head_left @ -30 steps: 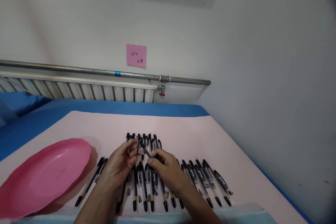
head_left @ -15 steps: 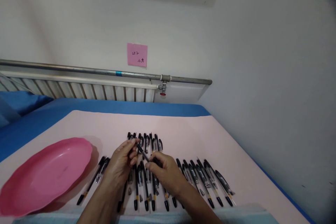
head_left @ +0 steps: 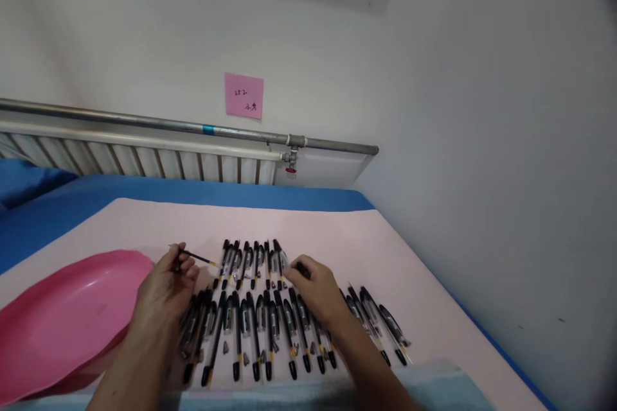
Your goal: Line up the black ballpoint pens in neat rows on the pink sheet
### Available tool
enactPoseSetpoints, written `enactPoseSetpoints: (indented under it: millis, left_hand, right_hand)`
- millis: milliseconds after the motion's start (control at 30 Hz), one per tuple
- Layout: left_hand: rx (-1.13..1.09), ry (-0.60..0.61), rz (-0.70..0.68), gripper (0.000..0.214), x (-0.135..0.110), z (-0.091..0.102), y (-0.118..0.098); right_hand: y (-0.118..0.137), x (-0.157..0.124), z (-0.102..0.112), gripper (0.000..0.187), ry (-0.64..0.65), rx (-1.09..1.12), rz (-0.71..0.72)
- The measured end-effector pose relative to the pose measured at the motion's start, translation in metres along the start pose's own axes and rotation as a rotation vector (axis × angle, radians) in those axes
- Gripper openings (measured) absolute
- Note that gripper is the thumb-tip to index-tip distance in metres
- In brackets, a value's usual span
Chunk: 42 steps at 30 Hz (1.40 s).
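My left hand (head_left: 171, 276) pinches a thin ink refill (head_left: 200, 258) by its dark part, its yellow-marked end pointing right toward the far row of pens. The refill is out of any barrel. My right hand (head_left: 315, 289) is closed around a black pen part (head_left: 303, 270), mostly covered by the fingers, just right of the far row. Under and between my hands lie black-capped clear gel pens: a far row (head_left: 247, 263) and a near row (head_left: 255, 334), with loose caps among them. Small metallic pen tips (head_left: 225, 347) are scattered between the barrels.
A pink oval basin (head_left: 72, 321) stands at the left, close to my left forearm. More pens and caps (head_left: 380, 321) lie on the right. A pale pink sheet (head_left: 328, 237) covers the blue surface (head_left: 222, 196). Behind are a radiator (head_left: 168, 164) and a pipe (head_left: 144, 121) on the wall.
My hands, together at a pen over the rows, have moved apart. The left has gone left with a refill, the right slightly up and right with a black pen part. The view shifted slightly.
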<state>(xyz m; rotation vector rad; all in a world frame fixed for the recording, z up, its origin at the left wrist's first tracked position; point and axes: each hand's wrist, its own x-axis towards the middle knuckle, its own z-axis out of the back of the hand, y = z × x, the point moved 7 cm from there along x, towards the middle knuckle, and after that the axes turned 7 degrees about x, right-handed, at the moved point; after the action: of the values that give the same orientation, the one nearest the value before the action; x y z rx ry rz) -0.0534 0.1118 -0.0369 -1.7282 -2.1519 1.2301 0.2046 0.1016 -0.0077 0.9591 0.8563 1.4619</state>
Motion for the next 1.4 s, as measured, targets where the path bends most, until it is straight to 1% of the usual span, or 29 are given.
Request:
enactPoseSetpoints:
  millis: [67, 100, 167, 233, 300, 433, 567, 733, 900, 1200, 1400]
  left_hand:
    - [0.025, 0.027, 0.059, 0.020, -0.005, -0.005, 0.010]
    - [0.043, 0.041, 0.089, 0.019, -0.008, -0.009, 0.016]
    - [0.091, 0.083, 0.160, 0.017, -0.016, -0.017, 0.029]
    - [0.144, 0.135, 0.219, 0.015, -0.024, -0.024, 0.040]
    - [0.180, 0.176, 0.242, 0.013, -0.030, -0.028, 0.047]
    - [0.225, 0.205, 0.258, 0.013, -0.039, -0.031, 0.055]
    - [0.285, 0.228, 0.295, 0.012, -0.045, -0.032, 0.063]
    - [0.304, 0.249, 0.289, 0.012, -0.045, -0.032, 0.066]
    - [0.302, 0.260, 0.294, 0.012, -0.042, -0.031, 0.068]
    - [0.310, 0.260, 0.293, 0.012, -0.046, -0.034, 0.067]
    - [0.307, 0.278, 0.301, 0.010, -0.047, -0.034, 0.068]
  right_hand:
    - [-0.017, 0.011, 0.014, 0.023, -0.111, -0.100, -0.028]
    - [-0.025, 0.016, 0.019, 0.022, -0.145, -0.160, -0.043]
    - [-0.036, 0.024, 0.025, 0.020, -0.170, -0.283, -0.062]
    - [-0.043, 0.030, 0.028, 0.018, -0.174, -0.336, -0.069]
    - [-0.046, 0.034, 0.028, 0.016, -0.171, -0.374, -0.077]
    - [-0.049, 0.039, 0.024, 0.014, -0.158, -0.465, -0.096]
    - [-0.050, 0.040, 0.017, 0.015, -0.123, -0.543, -0.095]
    - [-0.045, 0.037, 0.010, 0.018, -0.074, -0.629, -0.062]
    - [-0.043, 0.037, 0.008, 0.019, -0.057, -0.667, -0.056]
    - [-0.038, 0.037, -0.001, 0.017, -0.019, -0.644, -0.002]
    - [-0.034, 0.036, 0.000, 0.018, -0.032, -0.591, 0.021]
